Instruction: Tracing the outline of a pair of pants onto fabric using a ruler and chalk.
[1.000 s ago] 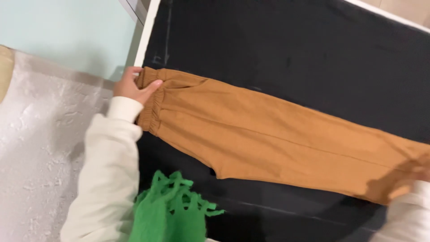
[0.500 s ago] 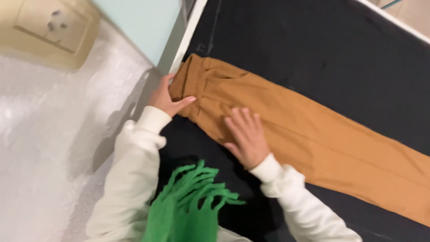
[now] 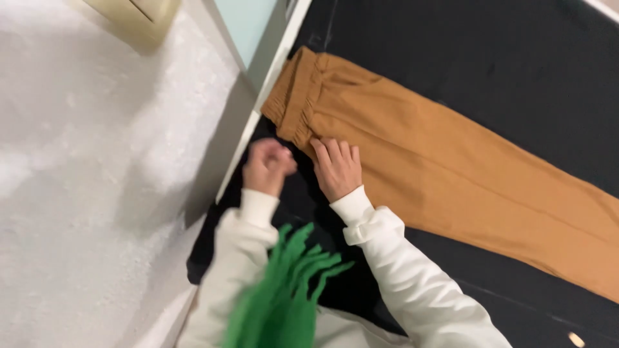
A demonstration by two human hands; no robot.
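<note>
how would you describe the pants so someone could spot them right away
On the black surface, the pants lie flat on a slant, elastic waistband near the white edge. The right hand rests on them. Their mustard-brown colour sets them apart from the green fringe.

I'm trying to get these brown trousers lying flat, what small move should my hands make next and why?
Probably bring the left hand back onto the bunched waistband. The right hand lies flat on the brown trousers just below it, while the left is curled off the fabric, over the dark surface.
</note>
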